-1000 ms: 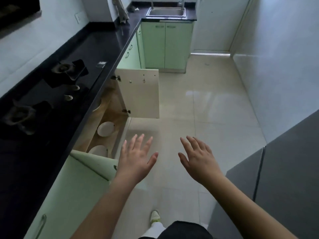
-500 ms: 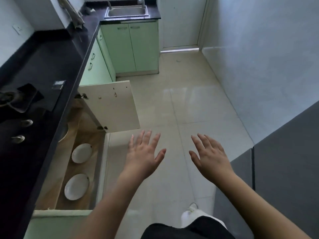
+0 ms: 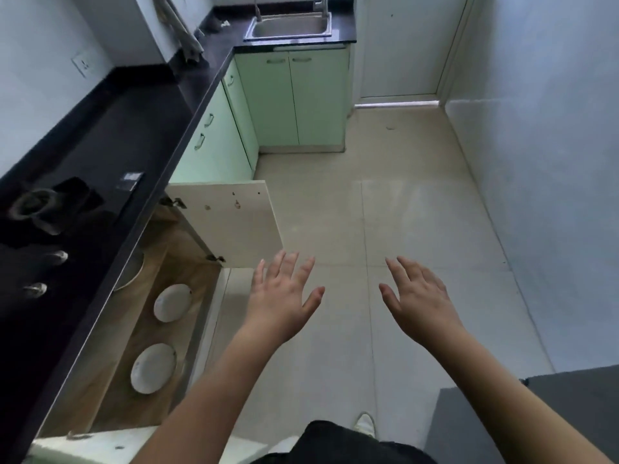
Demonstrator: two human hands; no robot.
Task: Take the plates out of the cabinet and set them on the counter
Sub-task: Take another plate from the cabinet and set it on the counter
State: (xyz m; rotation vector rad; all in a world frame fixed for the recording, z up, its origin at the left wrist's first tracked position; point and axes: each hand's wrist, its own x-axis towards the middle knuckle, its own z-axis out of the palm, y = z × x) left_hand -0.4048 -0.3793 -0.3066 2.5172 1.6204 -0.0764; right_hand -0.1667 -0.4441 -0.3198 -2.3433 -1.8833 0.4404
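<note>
Two white plates lie on the wooden floor of the open base cabinet (image 3: 110, 390) at lower left: a far plate (image 3: 172, 302) and a near plate (image 3: 153, 367). A third pale dish (image 3: 132, 272) shows partly under the counter edge. The black counter (image 3: 110, 128) runs above along the left wall. My left hand (image 3: 283, 298) hovers over the floor tiles just right of the cabinet, fingers spread, holding nothing. My right hand (image 3: 418, 301) is held out beside it, also spread and without anything in it.
Two cabinet doors stand swung out: a far door (image 3: 231, 222) and a near door (image 3: 100, 443) at the bottom edge. A gas hob (image 3: 43, 209) sits in the counter. A sink (image 3: 289, 26) lies at the far end. A grey block (image 3: 536, 420) stands at lower right.
The view has shifted forward and turned toward the cabinet, so its inside and both plates show more fully. Both hands stay spread and empty, raised slightly over the floor.
</note>
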